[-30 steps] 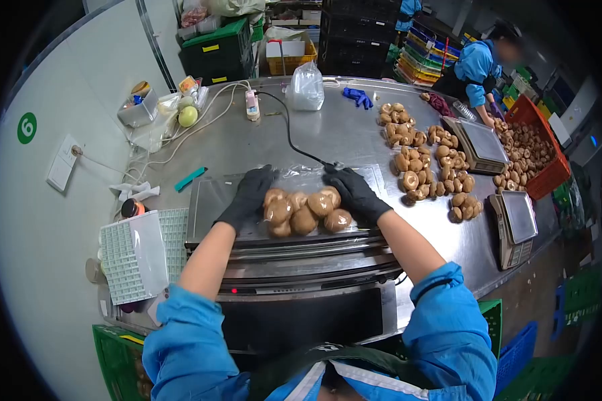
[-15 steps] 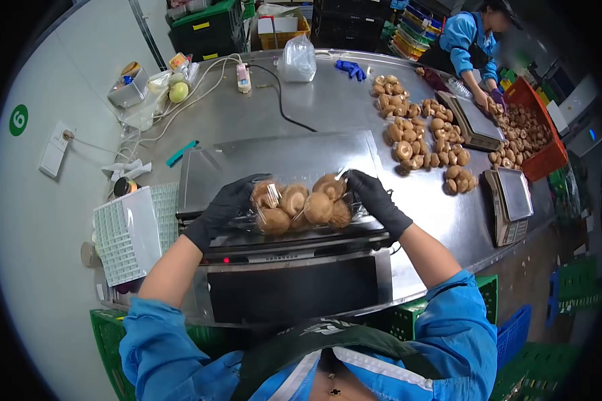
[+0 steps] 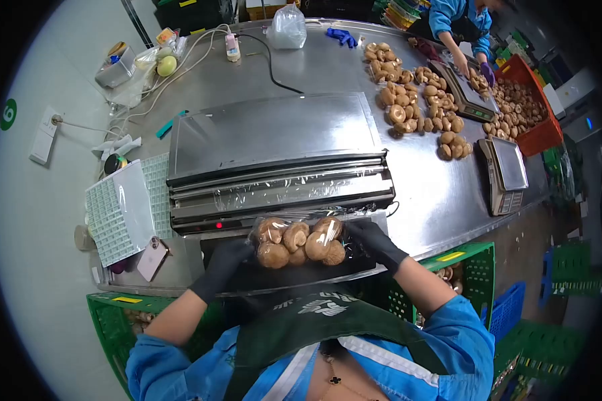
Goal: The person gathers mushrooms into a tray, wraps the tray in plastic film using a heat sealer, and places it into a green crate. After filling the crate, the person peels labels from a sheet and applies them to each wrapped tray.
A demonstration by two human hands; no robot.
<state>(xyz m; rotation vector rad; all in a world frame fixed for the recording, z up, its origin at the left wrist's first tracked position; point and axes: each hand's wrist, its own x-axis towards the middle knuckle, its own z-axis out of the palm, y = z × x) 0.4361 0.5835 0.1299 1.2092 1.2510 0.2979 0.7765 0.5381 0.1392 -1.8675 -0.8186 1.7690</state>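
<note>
A pack of brown shiitake mushrooms (image 3: 296, 244) in clear, shiny film lies level between my two hands, over the dark front plate (image 3: 301, 275) of the wrapping machine. My left hand (image 3: 231, 259), in a black glove, grips the pack's left end. At the right end my right hand (image 3: 373, 242), gloved the same way, holds the edge of the film. Fingertips of both hands are partly hidden by the pack and its glare. Just beyond the pack is the wrapping machine (image 3: 271, 137), its steel top and rollers showing and a red light lit at its front.
Groups of mushrooms (image 3: 401, 103) lie on the steel table at right, near two scales (image 3: 508, 167). A co-worker's hand (image 3: 461, 63) is over the farther scale beside a red crate (image 3: 548, 137). Green crates (image 3: 475, 267) stand below; a phone (image 3: 152, 259) lies at left.
My hands have brought the pack toward me, from above the machine's rollers to its front plate. The rollers and the phone have come into view. The co-worker's hand has moved over the scale.
</note>
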